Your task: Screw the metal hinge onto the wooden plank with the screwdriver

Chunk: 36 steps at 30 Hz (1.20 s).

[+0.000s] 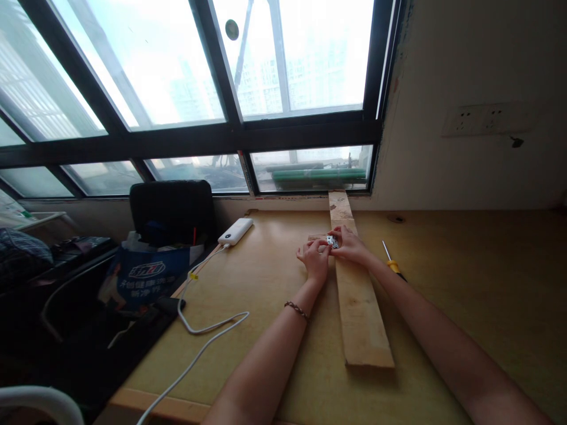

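A long wooden board [358,307] lies flat on the table [266,283], its far end near the window. Over the board's far half, a small silver metal hinge [330,240] with dark holes sits between my fingers. My left hand [315,260] pinches its near-left side, fingers closed. From the right, my right hand [349,245] grips the other side with thumb and fingers. A short wooden piece [316,237] shows just beyond my left fingers, partly hidden. To the right of my right forearm lies a screwdriver [392,264] with a yellow and black handle.
A white power bank [236,231] rests at the table's left edge, with a white cable [212,327] looping toward me. Left of the table are a black chair [172,198] and a blue bag [146,277]. Windows and a wall with sockets [481,118] stand behind.
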### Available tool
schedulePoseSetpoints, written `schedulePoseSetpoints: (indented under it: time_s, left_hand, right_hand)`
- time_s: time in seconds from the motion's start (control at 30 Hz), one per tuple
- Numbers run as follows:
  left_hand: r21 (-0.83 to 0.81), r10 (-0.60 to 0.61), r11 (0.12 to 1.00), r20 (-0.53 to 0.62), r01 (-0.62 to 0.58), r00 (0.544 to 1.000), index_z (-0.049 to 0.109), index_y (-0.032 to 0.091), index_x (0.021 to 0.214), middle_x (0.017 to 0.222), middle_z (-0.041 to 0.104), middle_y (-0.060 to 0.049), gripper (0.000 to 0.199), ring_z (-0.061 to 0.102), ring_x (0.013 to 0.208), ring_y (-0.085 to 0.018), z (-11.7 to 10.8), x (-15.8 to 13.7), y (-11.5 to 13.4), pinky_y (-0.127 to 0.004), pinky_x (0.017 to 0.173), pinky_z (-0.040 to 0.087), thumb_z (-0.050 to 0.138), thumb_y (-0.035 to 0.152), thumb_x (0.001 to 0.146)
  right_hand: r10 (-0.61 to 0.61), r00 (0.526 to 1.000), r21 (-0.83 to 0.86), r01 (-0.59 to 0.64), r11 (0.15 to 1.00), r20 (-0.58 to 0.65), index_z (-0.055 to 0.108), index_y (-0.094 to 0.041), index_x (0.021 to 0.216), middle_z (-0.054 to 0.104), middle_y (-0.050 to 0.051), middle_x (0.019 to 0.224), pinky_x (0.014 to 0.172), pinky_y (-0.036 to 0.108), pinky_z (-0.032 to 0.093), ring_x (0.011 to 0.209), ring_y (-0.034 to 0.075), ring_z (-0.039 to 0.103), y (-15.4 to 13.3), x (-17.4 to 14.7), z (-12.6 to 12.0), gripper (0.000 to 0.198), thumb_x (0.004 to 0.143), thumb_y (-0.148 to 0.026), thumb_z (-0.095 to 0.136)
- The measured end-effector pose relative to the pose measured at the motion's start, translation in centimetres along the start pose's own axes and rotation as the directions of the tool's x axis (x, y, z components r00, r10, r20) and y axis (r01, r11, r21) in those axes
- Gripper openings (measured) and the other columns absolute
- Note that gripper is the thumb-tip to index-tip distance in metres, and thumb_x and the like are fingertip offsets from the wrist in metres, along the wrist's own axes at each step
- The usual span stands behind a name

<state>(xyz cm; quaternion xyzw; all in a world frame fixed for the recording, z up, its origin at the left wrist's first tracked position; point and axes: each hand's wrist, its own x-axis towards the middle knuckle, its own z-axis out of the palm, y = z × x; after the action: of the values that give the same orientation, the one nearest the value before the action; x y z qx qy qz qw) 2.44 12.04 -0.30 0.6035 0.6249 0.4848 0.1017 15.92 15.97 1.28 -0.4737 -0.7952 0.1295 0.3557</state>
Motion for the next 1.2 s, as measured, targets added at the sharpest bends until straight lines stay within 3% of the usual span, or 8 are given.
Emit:
schedulePoseSetpoints:
  time_s: [0.2, 0.43, 0.87, 1.2]
  left_hand:
    - [-0.001, -0.017, 1.0, 0.02, 0.017, 1.0, 0.064, 0.029, 0.086, 0.091, 0.067, 0.001, 0.014, 0.052, 0.098, -0.02, -0.4, 0.1, 0.3, -0.042, 0.1, 0.017, 0.061, 0.033, 0.073]
    - [-0.062, 0.035, 0.998, 0.015, -0.034, 0.999, 0.069, 0.033, 0.083, 0.097, 0.068, 0.003, 0.014, 0.049, 0.104, -0.02, 0.1, 0.1, -0.1, -0.046, 0.102, 0.015, 0.06, 0.028, 0.074]
    - [-0.195, -0.056, 0.979, -0.019, 0.051, 0.998, 0.069, 0.031, 0.079, 0.097, 0.065, 0.002, 0.009, 0.055, 0.101, -0.018, 0.7, 0.2, -0.8, -0.049, 0.104, 0.008, 0.065, 0.032, 0.07]
    - [-0.075, -0.07, 0.995, -0.037, 0.067, 0.997, 0.064, 0.026, 0.078, 0.087, 0.066, 0.001, 0.012, 0.051, 0.099, -0.019, 0.4, 0.1, -0.2, -0.045, 0.101, 0.016, 0.065, 0.035, 0.069]
  right_hand:
    - [0.016, 1.0, -0.002, -0.016, 1.0, 0.002, 0.051, -0.019, 0.105, 0.056, 0.007, 0.11, 0.088, 0.037, 0.041, 0.103, 0.025, 0.052, 0.0, 0.0, -0.1, 0.056, 0.057, -0.04, 0.072]
    - [0.01, 1.0, -0.002, -0.01, 1.0, -0.004, 0.051, -0.02, 0.104, 0.056, 0.007, 0.109, 0.087, 0.037, 0.04, 0.102, 0.025, 0.052, 0.1, 0.1, 0.1, 0.055, 0.056, -0.036, 0.072]
    - [0.007, 1.0, -0.006, -0.007, 1.0, -0.012, 0.051, -0.019, 0.104, 0.057, 0.007, 0.11, 0.089, 0.038, 0.04, 0.103, 0.025, 0.052, 0.2, 0.1, 0.1, 0.057, 0.056, -0.041, 0.072]
    - [0.004, 1.0, -0.015, -0.004, 1.0, -0.015, 0.051, -0.019, 0.105, 0.056, 0.008, 0.11, 0.087, 0.037, 0.041, 0.102, 0.025, 0.052, 0.0, 0.0, 0.1, 0.055, 0.058, -0.039, 0.071]
